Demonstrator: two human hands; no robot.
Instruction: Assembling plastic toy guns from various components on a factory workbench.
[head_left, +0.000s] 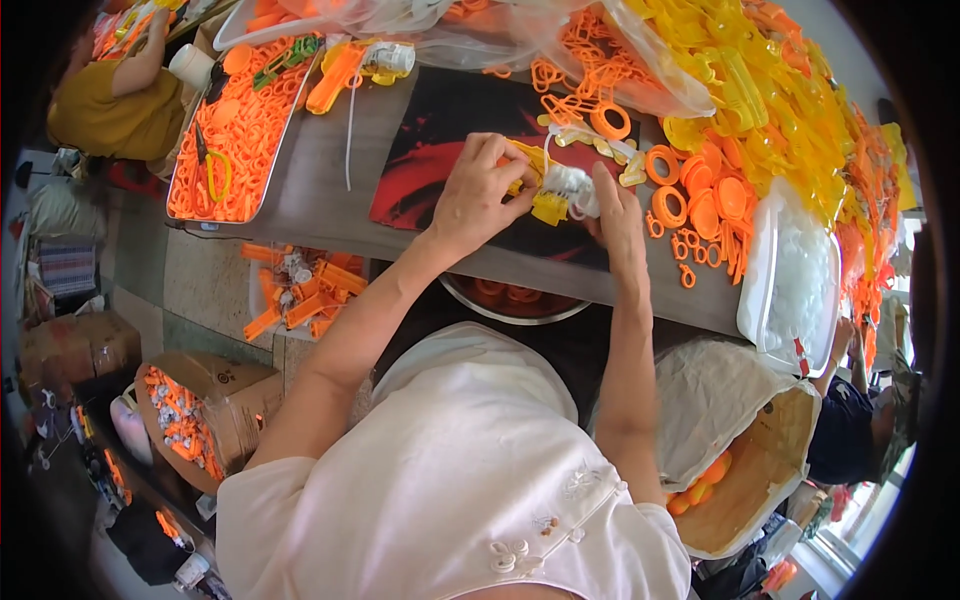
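Note:
Over a black-and-red mat my two hands work on one small assembly. Between the fingertips of my left hand is a yellow plastic part, which they pinch. It joins a white mechanism with a thin white loop of tube above it. My right hand grips that white mechanism from the right, thumb side toward it; its inner fingers are partly hidden. Just beyond the hands lie small yellow pieces and an orange ring.
Left stands a tray of orange parts with yellow-handled scissors on top. Yellow plastic shells heap up at the far right, above a white tub of clear pieces. Orange discs lie nearer. Below are cardboard boxes. Other people sit at both sides.

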